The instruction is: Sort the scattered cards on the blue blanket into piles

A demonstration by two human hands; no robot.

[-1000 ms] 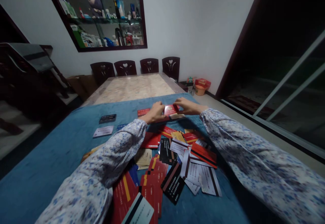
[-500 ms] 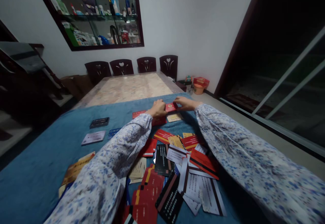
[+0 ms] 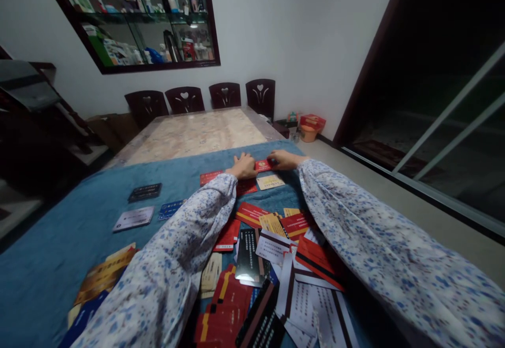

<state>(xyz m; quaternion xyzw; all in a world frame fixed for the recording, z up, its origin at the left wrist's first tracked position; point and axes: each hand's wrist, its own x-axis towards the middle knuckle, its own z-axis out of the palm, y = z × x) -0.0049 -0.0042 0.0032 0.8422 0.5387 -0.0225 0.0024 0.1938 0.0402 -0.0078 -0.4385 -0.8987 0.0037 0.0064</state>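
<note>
A red card (image 3: pixel 263 165) with a pale round emblem lies at the far part of the blue cloth, between my two hands. The thumb and fingers of my right hand (image 3: pixel 284 160) pinch its right end. At its left end rests my left hand (image 3: pixel 242 166), fingers apart and low over the cloth. Just in front is a cream card (image 3: pixel 270 182). Partly covered by my left hand and sleeve are more red cards (image 3: pixel 247 186), with another red card (image 3: pixel 210 177) further left. Between my forearms spreads a loose heap of red, black, white and yellow cards (image 3: pixel 272 253).
To the left on the blue cloth (image 3: pixel 43 253) are a black card pile (image 3: pixel 144 192), a white pile (image 3: pixel 134 218), a blue card (image 3: pixel 171 210) and gold cards (image 3: pixel 105 274). Beyond lies the bare marble-patterned tabletop (image 3: pixel 197 130), with several dark chairs (image 3: pixel 224 95) behind.
My view has shifted slightly. The red card now sits lower against the cloth. My left hand's fingers have loosened and spread, while my right hand stays at the card's right end.
</note>
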